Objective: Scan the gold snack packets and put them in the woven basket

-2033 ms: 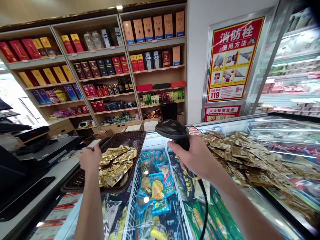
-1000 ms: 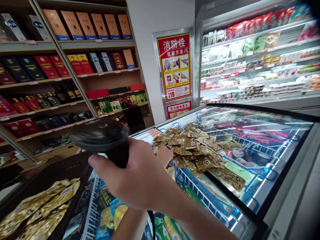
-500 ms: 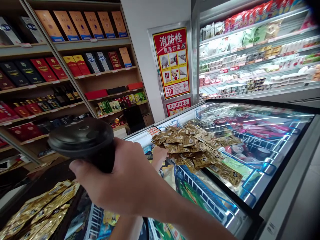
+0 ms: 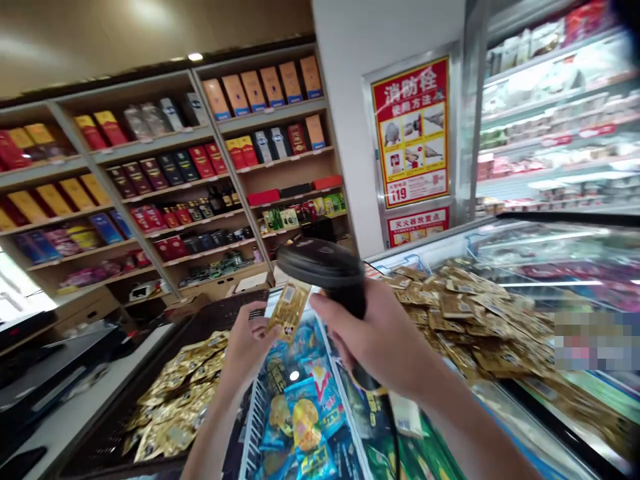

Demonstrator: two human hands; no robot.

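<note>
A black handheld barcode scanner (image 4: 320,267) is gripped in my right hand (image 4: 380,333), its cable hanging down. My left hand (image 4: 253,333) pinches one gold foil packet (image 4: 291,310) just below the scanner's head, with a pale label on the packet facing me. To the left, a dark basket (image 4: 107,407) holds a heap of gold packets (image 4: 185,390). On the right, another pile of gold packets (image 4: 465,313) lies on the glass top of the freezer (image 4: 575,270).
Below my hands, a white wire basket (image 4: 250,427) in the freezer holds blue snack bags (image 4: 305,420). Shelves (image 4: 280,160) of boxed goods stand behind. A red and yellow poster (image 4: 413,133) hangs on the wall. A lit chiller (image 4: 555,127) is at the right.
My left hand has come from the pile on the right to the middle, now with a gold packet. The scanner has moved over beside that packet. The view has turned left.
</note>
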